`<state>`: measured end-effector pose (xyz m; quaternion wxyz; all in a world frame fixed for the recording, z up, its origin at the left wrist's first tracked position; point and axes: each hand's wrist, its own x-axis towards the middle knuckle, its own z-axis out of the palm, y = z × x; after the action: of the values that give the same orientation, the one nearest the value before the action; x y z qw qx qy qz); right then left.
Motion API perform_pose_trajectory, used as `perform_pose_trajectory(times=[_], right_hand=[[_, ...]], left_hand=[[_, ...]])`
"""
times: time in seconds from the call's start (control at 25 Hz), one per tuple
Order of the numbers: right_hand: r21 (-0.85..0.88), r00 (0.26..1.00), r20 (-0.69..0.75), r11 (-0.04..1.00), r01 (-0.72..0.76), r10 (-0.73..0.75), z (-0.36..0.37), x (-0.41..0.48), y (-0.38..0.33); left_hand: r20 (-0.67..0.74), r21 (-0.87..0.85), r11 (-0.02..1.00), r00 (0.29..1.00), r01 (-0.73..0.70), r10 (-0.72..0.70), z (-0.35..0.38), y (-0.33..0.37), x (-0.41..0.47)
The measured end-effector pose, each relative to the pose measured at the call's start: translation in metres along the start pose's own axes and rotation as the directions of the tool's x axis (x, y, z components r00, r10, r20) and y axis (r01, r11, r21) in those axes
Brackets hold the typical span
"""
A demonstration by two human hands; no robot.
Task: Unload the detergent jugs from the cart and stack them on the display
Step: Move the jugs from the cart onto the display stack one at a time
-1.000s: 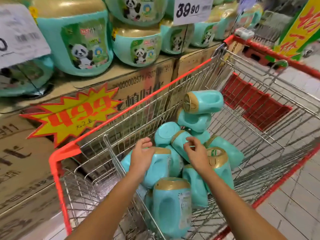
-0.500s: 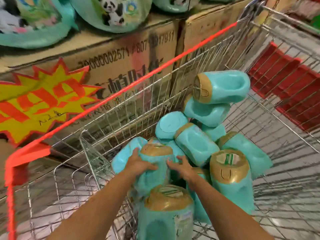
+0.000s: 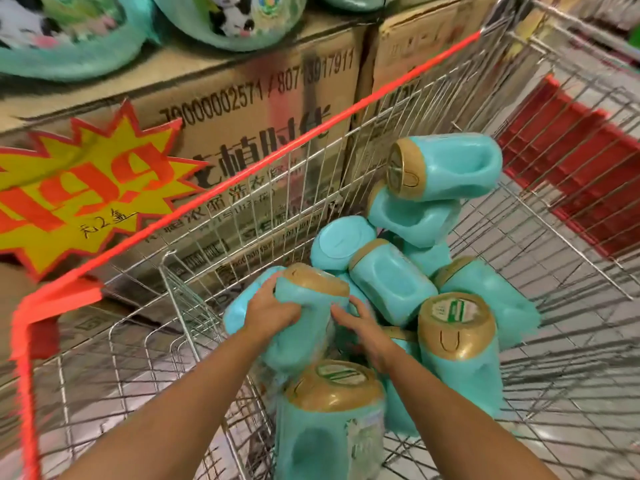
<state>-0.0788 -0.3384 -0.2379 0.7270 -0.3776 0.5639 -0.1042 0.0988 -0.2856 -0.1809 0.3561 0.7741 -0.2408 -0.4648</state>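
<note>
- Working inside the silver wire shopping cart with the red plastic rim (image 3: 242, 174), on the heap of teal jugs at mid-frame.
- Gripping the tilted teal plastic detergent jug with the gold cap (image 3: 304, 327) with the left hand (image 3: 273, 313), fingers curled round the shoulder just under the cap, on the jug's 9 o'clock side.
- Steadying it with the right hand (image 3: 360, 327) at the jug's 3 o'clock. Fingers spread and fairly straight, laid against the side, not wrapped round anything as far as can be told.
- Probably worth sliding that right hand lower, under the body, before lifting. Looks too heavy for a one-handed neck grab.
- Lift straight up first, then swing out toward 11 o'clock, over the red rim, to the brown cardboard cartons (image 3: 242, 109) with the panda-label teal jugs (image 3: 235, 19) on top.
- Watch the upright teal jug with the green-marked gold lid (image 3: 332, 420) at 6 o'clock, right beneath the wrists. Easy to clip on the way up.
- Mind the teal jug lying on its side (image 3: 446, 164) at 1 o'clock, perched atop the pile and liable to roll after any nudge.
- Steer clear of the yellow-and-red starburst price sign (image 3: 79, 188) at 9 o'clock during the swing.
</note>
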Motion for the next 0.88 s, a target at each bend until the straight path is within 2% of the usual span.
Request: perform_pose_trajectory(times=[0.16, 0.24, 0.36, 0.48, 0.6, 0.72, 0.88], right_hand=[[0.088, 0.984, 0.082, 0.985, 0.15, -0.157, 0.018, -0.026, -0.035], [0.099, 0.965, 0.058, 0.964, 0.249, -0.255, 0.024, -0.046, -0.059], [0.084, 0.922, 0.022, 0.919, 0.385, -0.388, 0.031, -0.089, -0.092], [0.144, 0.857, 0.033, 0.851, 0.505, -0.515, 0.043, -0.145, -0.106], [0.185, 0.796, 0.075, 0.793, 0.581, -0.601, 0.065, -0.202, -0.104], [0.199, 0.745, 0.019, 0.733, 0.65, -0.666, 0.087, -0.245, -0.096], [0.244, 0.739, 0.002, 0.717, 0.653, -0.674, 0.108, -0.272, -0.091]], left_hand=[[0.032, -0.214, 0.976, 0.998, -0.045, 0.053, -0.03, 0.037, -0.024], [0.052, -0.29, 0.954, 0.994, -0.081, 0.1, -0.048, 0.055, -0.043], [0.122, -0.449, 0.886, 0.974, -0.117, 0.191, -0.083, 0.074, -0.073], [0.172, -0.581, 0.801, 0.94, -0.146, 0.296, -0.119, 0.082, -0.115], [0.208, -0.672, 0.727, 0.908, -0.139, 0.365, -0.14, 0.074, -0.161], [0.224, -0.727, 0.677, 0.894, -0.112, 0.388, -0.155, 0.064, -0.194], [0.217, -0.752, 0.654, 0.905, -0.084, 0.365, -0.168, 0.051, -0.219]])
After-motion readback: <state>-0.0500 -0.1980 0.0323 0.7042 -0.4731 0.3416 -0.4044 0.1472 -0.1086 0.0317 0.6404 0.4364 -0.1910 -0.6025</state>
